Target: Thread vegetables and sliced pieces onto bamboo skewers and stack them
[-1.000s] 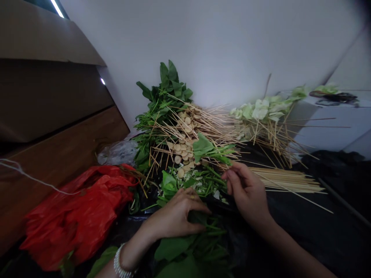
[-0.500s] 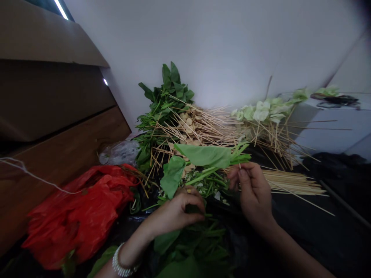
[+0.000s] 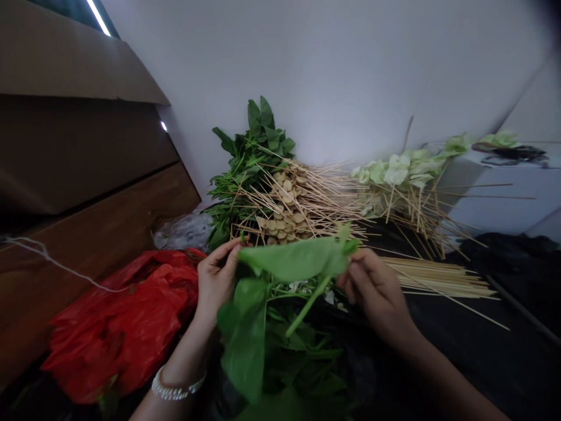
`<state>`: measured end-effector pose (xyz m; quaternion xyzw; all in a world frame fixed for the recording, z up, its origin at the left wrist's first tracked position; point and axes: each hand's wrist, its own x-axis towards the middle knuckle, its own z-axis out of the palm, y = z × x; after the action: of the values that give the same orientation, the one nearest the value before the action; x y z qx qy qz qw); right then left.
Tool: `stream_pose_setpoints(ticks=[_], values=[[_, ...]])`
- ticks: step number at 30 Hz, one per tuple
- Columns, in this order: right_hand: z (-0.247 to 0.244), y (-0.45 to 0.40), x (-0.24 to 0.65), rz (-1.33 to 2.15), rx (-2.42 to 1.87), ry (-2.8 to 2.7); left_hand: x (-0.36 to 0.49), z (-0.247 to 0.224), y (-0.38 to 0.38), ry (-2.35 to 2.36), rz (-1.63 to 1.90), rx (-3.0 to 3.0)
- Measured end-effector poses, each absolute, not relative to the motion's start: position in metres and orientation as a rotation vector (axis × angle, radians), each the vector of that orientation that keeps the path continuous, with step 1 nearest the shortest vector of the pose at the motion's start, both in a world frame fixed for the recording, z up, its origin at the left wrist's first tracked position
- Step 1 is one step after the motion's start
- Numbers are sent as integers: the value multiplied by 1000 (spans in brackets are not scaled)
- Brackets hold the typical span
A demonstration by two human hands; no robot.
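Stretched level between my hands is a leafy green [image 3: 293, 260], one broad leaf on top and another hanging down at the left. My left hand [image 3: 217, 278], with a beaded bracelet [image 3: 177, 390] on its wrist, pinches the leaf's left end. At the right end, my right hand [image 3: 377, 292] is closed on the bunched stems; whether a stick is among them I cannot tell. One pale stem slants down from its fingers. Under the hands lies a pile of loose greens [image 3: 293, 362], with chopped stem scraps [image 3: 302, 286] behind it.
Behind stand skewered greens [image 3: 249, 158], skewers of pale round slices [image 3: 284, 225] and skewered pale leaves [image 3: 397, 169]. Bare wooden sticks [image 3: 442, 278] lie at the right. A red plastic bag [image 3: 127, 321] sits at the left, below a cardboard box [image 3: 79, 146].
My left hand has risen from the lower pile and moved left, and now grips the leaf's end. The green has come down slightly toward me; my right hand still holds its stems.
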<state>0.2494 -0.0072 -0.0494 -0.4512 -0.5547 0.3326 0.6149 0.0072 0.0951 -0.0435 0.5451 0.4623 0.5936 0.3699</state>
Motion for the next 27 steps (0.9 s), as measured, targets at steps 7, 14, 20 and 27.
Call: stream_pose_setpoints(ticks=[7,14,20,27], values=[[-57,-7,238,733,-1147,-1799,13,-48,88,1053,1228,1469],[-63,-4,237,663,-1187,-1773,16,-47,84,1063,1178,1449],[-63,-4,236,640,-1187,-1776,17,-45,81,1081,1144,1459],[-66,-4,235,611,-1193,-1787,19,-42,79,1091,1137,1469]])
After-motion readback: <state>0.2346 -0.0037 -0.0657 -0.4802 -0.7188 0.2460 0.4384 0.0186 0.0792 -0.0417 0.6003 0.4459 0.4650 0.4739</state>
